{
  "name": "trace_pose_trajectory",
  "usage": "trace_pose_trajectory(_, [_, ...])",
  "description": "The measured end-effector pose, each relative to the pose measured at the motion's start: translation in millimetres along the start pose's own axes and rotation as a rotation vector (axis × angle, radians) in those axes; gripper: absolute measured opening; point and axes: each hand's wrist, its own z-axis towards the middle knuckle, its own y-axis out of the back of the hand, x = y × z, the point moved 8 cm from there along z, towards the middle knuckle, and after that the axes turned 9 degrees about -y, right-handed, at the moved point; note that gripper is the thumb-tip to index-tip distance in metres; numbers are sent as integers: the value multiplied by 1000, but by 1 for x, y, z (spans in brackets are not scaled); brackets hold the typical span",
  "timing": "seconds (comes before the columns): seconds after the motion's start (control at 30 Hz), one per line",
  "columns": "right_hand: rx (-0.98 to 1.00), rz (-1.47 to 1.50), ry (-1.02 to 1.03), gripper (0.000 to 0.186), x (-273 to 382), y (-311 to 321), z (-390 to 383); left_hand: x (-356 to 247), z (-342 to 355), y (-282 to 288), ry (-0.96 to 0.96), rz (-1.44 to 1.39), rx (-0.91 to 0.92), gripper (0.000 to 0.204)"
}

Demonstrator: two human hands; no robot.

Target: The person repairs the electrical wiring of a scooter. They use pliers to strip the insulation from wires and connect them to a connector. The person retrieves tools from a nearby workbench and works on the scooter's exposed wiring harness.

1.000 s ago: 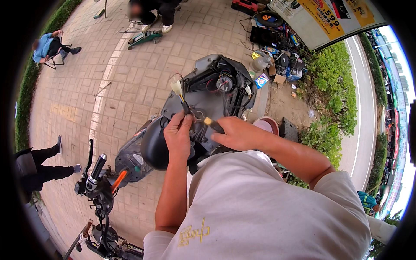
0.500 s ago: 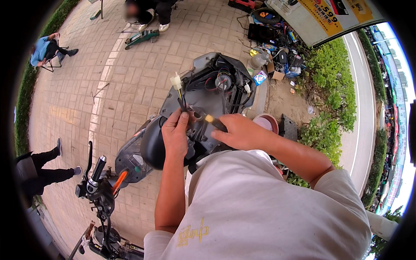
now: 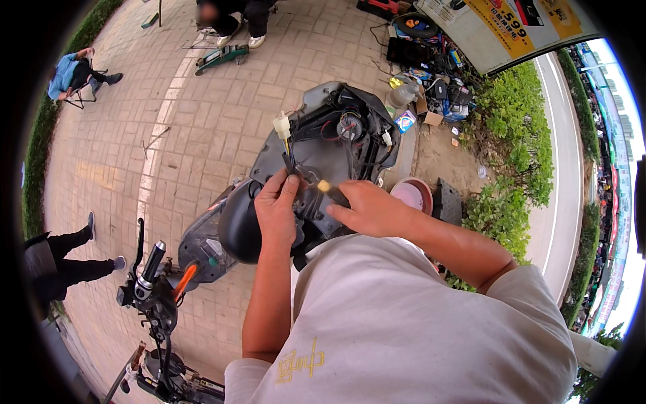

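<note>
Two-handed hold over a scooter's grey moulded-plastic body [image 3: 315, 153]

The L hand [image 3: 276, 202], thumb & fingers pinched w/o visible gap, held a black-sheathed cable [image 3: 288, 163] above the body, prob. b/c this left the cable's white plastic block connector [image 3: 282, 126] free past the fingertips. The R hand [image 3: 367, 207], curled tight, gripped a dark cylindrical item w/ a pale-yellow end [image 3: 325, 186] (type unclear), also above the body, end facing the cable, likely for visibility.
</note>
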Motion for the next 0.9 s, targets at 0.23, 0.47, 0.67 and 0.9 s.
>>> trace_pose_trajectory(0.23, [225,363,-144,36,-13,-9,4,8,2,-1,32,-161,64,31])
trace_pose_trajectory(0.47, [222,366,-116,35,-13,-8,6,10,1,-3,72,-199,49,32])
trace_pose_trajectory(0.67, [324,357,-174,34,-3,0,0,3,2,-5,43,-86,74,25])
trace_pose_trajectory(0.9, [345,97,-206,34,-6,13,4,-9,6,-9,-34,205,82,30])
